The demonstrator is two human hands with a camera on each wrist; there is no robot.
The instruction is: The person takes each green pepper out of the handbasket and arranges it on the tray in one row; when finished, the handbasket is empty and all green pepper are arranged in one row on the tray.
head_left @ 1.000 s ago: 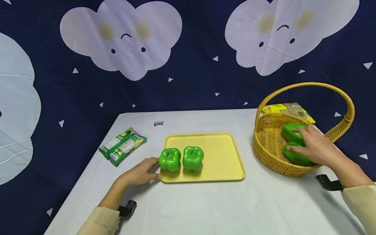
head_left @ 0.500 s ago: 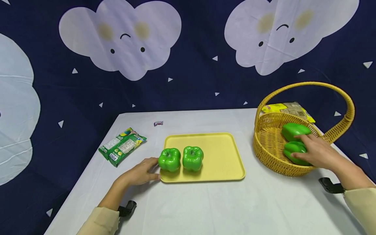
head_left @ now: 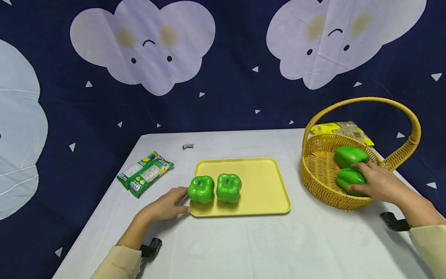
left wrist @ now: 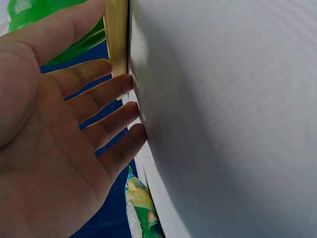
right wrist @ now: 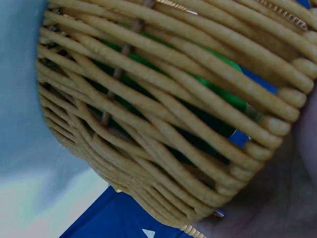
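Observation:
At the left end of a yellow tray (head_left: 259, 186), my left hand (head_left: 165, 204) touches the edge with straight, spread fingers. The left wrist view shows its open palm (left wrist: 54, 144) and the fingertips against the tray's side. Two green bell peppers stand on the tray, the left pepper (head_left: 201, 190) by my fingers and the other pepper (head_left: 229, 188) beside it. At the right, my right hand (head_left: 379, 182) reaches into a wicker basket (head_left: 315, 190) and grips the nearer green bell pepper (head_left: 349, 179) between thumb and fingers. A farther pepper (head_left: 350, 155) lies behind it. The basket wall (right wrist: 148, 99) mostly hides the pepper in the right wrist view.
A green snack packet (head_left: 144, 174) lies left of the tray, and a small wrapped candy (head_left: 187, 146) lies behind it. Behind the basket is a yellow packet (head_left: 343, 130). The basket's tall handle (head_left: 362, 100) arches above my right hand. White cloth (head_left: 244, 248) covers the table.
My right hand has drawn back from over both basket peppers, toward the right and nearer me, and its fingers have closed on the nearer pepper. The left hand keeps its place.

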